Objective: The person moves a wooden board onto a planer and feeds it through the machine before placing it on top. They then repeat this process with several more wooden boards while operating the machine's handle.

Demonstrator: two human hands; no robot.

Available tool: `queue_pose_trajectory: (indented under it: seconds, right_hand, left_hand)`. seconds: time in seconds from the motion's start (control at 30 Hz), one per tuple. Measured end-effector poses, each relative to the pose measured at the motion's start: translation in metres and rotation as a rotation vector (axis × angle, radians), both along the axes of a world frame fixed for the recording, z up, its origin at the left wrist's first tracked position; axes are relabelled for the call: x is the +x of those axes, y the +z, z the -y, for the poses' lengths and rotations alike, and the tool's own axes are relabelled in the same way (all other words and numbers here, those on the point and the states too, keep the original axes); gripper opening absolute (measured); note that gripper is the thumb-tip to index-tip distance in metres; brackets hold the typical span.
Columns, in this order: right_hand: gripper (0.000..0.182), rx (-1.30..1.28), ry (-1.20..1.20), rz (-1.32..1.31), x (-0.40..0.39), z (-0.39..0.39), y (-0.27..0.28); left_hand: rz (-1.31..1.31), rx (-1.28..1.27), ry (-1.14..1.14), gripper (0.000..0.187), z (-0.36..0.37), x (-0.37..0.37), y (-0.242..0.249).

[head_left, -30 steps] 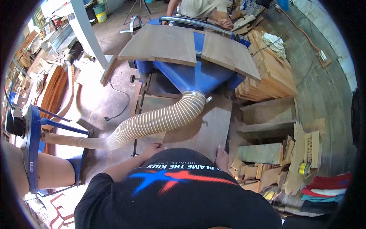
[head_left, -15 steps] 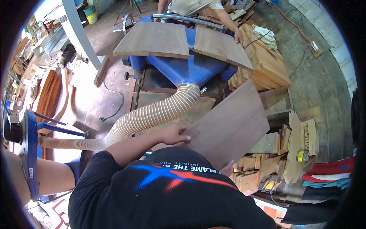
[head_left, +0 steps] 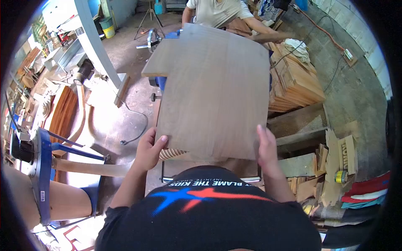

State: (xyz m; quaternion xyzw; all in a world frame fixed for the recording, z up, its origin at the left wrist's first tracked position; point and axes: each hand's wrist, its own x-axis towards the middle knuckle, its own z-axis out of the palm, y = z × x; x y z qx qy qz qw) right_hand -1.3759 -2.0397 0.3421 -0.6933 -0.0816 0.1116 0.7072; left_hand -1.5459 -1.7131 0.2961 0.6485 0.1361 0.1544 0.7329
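Note:
A wide wooden board [head_left: 213,94] is held up in front of me, filling the middle of the view. My left hand [head_left: 148,148] grips its near left corner, thumb on top and fingers beneath. On the right edge, my right hand [head_left: 267,146] is closed with the thumb on the upper face; its fingers are mostly hidden. Behind it, a second wooden board [head_left: 157,60] shows at the left, over the blue machine [head_left: 160,81]. Most of that machine is covered by my board. Below the board's near edge, part of a ribbed hose [head_left: 172,154] shows.
Opposite, a person in a light shirt [head_left: 217,14] reaches an arm towards a stack of boards [head_left: 297,77] topped with a white cloth [head_left: 297,49]. Wood offcuts [head_left: 303,184] lie at right. A blue-framed machine [head_left: 39,175] stands left, and a cable [head_left: 144,121] crosses the floor.
My board has swung from the right to the centre and now covers most of the blue machine. My right hand has come into fuller view. The other person's arm has moved towards the stack.

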Motion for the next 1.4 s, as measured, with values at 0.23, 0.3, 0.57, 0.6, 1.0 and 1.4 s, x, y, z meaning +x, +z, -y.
queue_pose_trajectory:
  seconds: [0.23,0.3,0.57,0.6,1.0,1.4]
  right_hand:
    - [0.047,-0.008,0.212,-0.279,0.058,-0.079,0.042]
    - [0.052,-0.054,0.181,-0.32,0.073,-0.095,0.039]
    - [0.054,0.269,0.346,-0.449,0.119,-0.118,0.047]
    - [0.055,0.28,0.323,-0.341,0.123,-0.119,0.038]
    - [0.049,-0.066,-0.325,0.609,0.146,-0.18,-0.042]
    - [0.068,-0.499,-0.201,0.468,0.224,-0.223,-0.045]
  left_hand:
    - [0.029,-0.045,0.177,0.038,-0.038,0.01,0.023]
    - [0.003,-0.089,0.23,0.036,-0.046,0.018,0.033]
    - [-0.054,-0.102,0.362,0.043,-0.095,0.073,0.043]
    - [-0.066,-0.03,0.376,0.043,-0.097,0.08,0.043]
    - [-0.077,0.516,0.506,0.067,-0.113,0.131,0.004]
    - [-0.083,0.818,0.67,0.061,-0.17,0.222,-0.02]
